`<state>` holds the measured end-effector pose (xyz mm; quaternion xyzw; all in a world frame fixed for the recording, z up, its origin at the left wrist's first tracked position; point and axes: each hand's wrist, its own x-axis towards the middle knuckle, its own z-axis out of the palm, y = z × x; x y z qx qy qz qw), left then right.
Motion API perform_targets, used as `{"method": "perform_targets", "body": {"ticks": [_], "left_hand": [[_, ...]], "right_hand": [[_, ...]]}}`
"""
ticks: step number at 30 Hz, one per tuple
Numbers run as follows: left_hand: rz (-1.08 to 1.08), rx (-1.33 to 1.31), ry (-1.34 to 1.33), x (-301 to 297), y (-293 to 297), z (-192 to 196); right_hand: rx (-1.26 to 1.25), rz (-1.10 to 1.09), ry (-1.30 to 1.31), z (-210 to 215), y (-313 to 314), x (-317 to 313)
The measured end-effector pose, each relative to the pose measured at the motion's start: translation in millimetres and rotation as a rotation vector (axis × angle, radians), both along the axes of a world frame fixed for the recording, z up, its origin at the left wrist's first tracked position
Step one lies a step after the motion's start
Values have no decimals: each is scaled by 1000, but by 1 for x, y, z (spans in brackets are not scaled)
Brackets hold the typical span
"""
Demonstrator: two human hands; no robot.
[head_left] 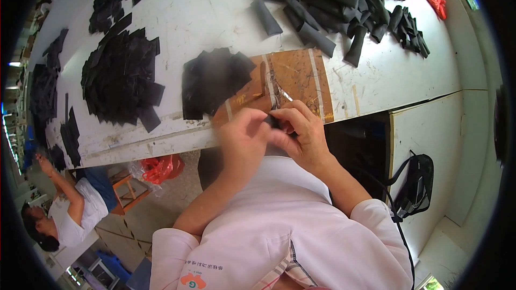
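Both hands meet just off the near edge of the white table (215,16), and between them sits a small black piece (275,122), pinched at the fingertips. The left hand (243,142) is blurred, fingers curled in narrow against the piece; the right hand (301,131) is closed on it too, thumb and forefinger nipping the dark scrap from above. Whether it is being rolled or folded, I cannot tell, it is mostly hidden by the fingers. Just beyond the knuckles lies a brown board (293,78) with pale strips across it, and to the left of the left hand a loose stack of flat black pieces (212,80). Farther out past the right hand, a heap of black rolled tubes (344,5). My read: the grip wants to stay at the tips, edges kept even between both thumbs, and the piece held close over the board so it does not slip off the table edge. Light pressure looks wise; the material seems soft and likely to spring open.
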<state>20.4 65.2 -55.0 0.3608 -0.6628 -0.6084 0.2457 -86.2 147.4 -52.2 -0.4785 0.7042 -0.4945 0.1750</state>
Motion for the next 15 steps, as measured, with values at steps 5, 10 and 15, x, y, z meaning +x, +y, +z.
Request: {"method": "perform_targets", "body": {"ticks": [5, 10, 15], "left_hand": [[-27, -470, -55, -2, 1, -1], [132, -444, -39, 1, -5, -12], [165, 255, -13, -1, -23, 9]], "right_hand": [[13, 23, 308, -8, -6, 1], [29, 55, 515, -11, -16, 10], [-25, -115, 370, -15, -26, 3]]}}
